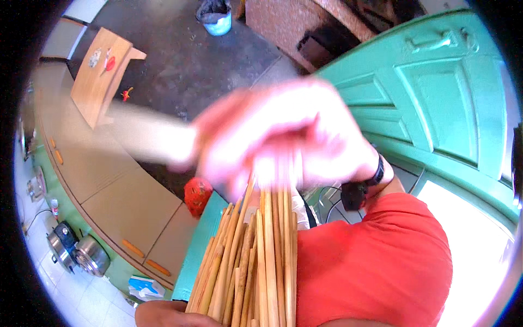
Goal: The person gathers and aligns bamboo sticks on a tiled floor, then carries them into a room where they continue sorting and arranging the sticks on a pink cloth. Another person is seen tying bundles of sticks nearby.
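My left hand shows only in part at the lower edge, closed against the lower side of a bundle of thin wooden sticks. The sticks stand side by side, their uneven tips pointing up toward my right hand. Smeared by motion, my right hand is curled above the bundle. A pale long thing juts leftward out of its fingers, too blurred to name. Whether the right fingers also touch the stick tips, I cannot tell. A dark watch is on my right wrist.
A green panelled door stands at the right. Cabinets run along the left, beside pots. A small wooden bench and a blue bucket stand on the dark floor. A red round thing lies near the sticks.
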A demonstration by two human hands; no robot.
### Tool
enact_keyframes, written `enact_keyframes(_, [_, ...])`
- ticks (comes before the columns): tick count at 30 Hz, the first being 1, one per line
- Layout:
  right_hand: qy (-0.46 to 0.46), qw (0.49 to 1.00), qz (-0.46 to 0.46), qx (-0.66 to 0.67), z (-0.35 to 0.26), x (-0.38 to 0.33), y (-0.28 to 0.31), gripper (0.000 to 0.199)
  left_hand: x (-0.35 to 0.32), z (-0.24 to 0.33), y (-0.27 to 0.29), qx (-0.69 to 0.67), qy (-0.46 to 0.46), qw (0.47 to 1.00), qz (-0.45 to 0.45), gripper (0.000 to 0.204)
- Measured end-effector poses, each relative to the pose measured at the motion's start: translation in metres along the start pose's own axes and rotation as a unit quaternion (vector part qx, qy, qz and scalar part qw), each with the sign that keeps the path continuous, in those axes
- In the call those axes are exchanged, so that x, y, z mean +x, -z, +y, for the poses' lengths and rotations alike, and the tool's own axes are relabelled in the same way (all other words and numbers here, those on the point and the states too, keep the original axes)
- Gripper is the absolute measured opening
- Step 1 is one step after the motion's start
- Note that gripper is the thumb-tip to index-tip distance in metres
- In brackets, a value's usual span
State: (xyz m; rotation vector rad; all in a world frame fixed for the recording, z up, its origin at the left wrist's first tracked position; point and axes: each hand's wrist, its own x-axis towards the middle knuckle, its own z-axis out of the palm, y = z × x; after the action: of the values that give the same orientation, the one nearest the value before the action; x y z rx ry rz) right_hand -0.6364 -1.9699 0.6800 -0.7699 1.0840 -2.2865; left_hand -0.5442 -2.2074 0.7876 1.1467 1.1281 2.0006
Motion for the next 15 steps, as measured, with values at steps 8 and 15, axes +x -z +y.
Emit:
enact_keyframes(8, [0.162, 0.946, -0.233, -0.16, -0.073, 0.121, -0.075, 0.075, 0.036, 0.088, 0.073, 0.051, -0.069, 0.996, 0.007, 0.04])
enact_keyframes(15, [0.247, 0.912, -0.255, -0.206, -0.125, 0.25, -0.014, 0.086, 0.13, 0.146, 0.202, 0.146, -0.111, 0.982, -0.047, 0.043])
